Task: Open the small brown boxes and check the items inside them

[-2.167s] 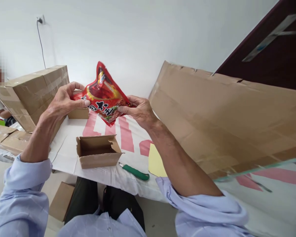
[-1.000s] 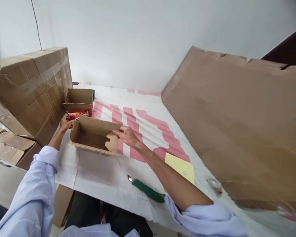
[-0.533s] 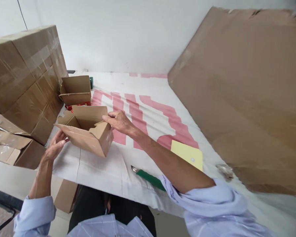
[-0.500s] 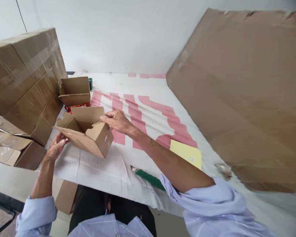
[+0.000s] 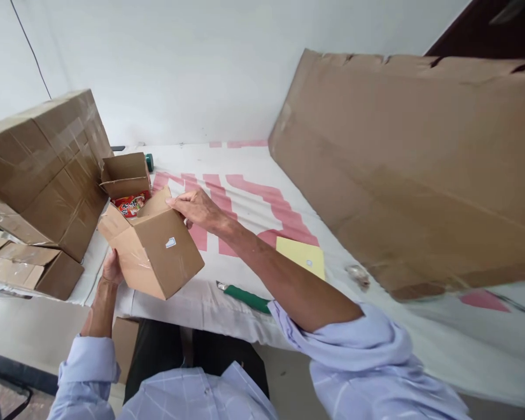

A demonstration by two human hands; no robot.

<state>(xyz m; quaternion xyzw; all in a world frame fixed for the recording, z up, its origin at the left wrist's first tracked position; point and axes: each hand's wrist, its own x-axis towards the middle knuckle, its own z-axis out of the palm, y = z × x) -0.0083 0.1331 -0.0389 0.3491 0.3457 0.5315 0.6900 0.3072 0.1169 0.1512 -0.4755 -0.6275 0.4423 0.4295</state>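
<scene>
A small brown cardboard box [image 5: 168,251] is tilted above the cloth-covered table, its mouth turned away from me and its inside hidden. My left hand [image 5: 112,268] supports it at the lower left side, most of the fingers out of sight behind it. With thumb and fingers, my right hand [image 5: 199,209] pinches the upper flap at the far edge. Just beyond the box lies a red printed packet [image 5: 130,204], partly covered by it. A second, open cardboard box [image 5: 126,185] stands behind that packet.
A green-handled knife [image 5: 247,298] and a yellow sheet [image 5: 301,256] lie to the right. Beside them is a small clear packet [image 5: 359,276]. A large cardboard piece [image 5: 402,163] leans at the right. Big taped cartons [image 5: 39,175] and a flattish carton [image 5: 39,268] line the left.
The box has been tipped so its opening faces away and its outer side with a small label shows. More of the red packet is visible. The camera view has shifted.
</scene>
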